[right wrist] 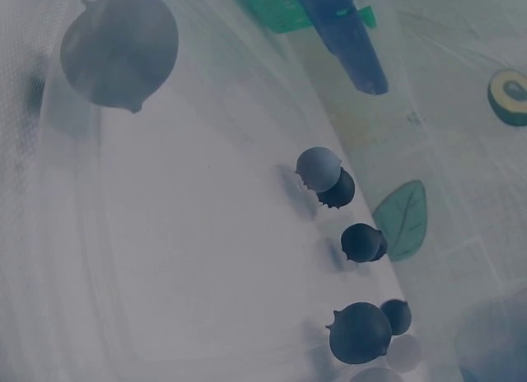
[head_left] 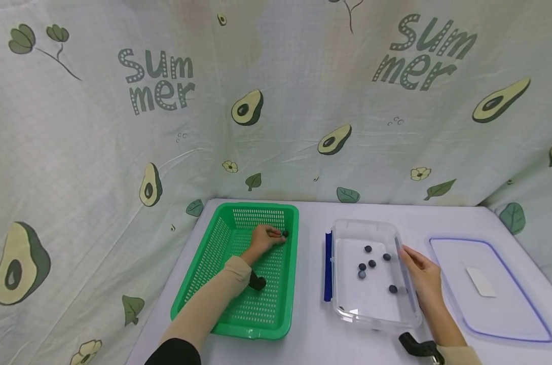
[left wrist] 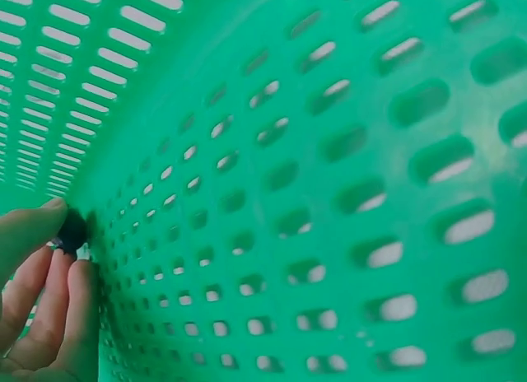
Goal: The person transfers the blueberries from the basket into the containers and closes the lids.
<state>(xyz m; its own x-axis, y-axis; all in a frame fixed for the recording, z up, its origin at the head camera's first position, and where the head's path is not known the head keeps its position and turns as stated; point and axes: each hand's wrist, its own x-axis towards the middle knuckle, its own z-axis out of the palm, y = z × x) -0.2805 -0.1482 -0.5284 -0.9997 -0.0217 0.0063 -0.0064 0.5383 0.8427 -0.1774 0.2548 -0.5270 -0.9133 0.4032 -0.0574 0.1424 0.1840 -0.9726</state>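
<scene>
My left hand (head_left: 263, 241) reaches into the green basket (head_left: 295, 274) and pinches a dark blueberry (left wrist: 72, 230) between thumb and fingertips. That berry is close beside the basket's slotted right wall. On the other side, my right hand (head_left: 425, 276) holds the right wall of a clear plastic container (head_left: 371, 319), its fingertips up at the rim. Several loose blueberries (head_left: 371, 263) lie spread over the container's floor. Seen through the clear wall in the right wrist view, one blueberry (right wrist: 120, 48) looms large and others sit farther off.
A blue latch flap (head_left: 328, 266) sticks out from the container's left side. Flat on the table at the right lies a clear lid (head_left: 508, 314) with a blue edge and a white label. Behind the table hangs a curtain (head_left: 285, 167) printed with avocados.
</scene>
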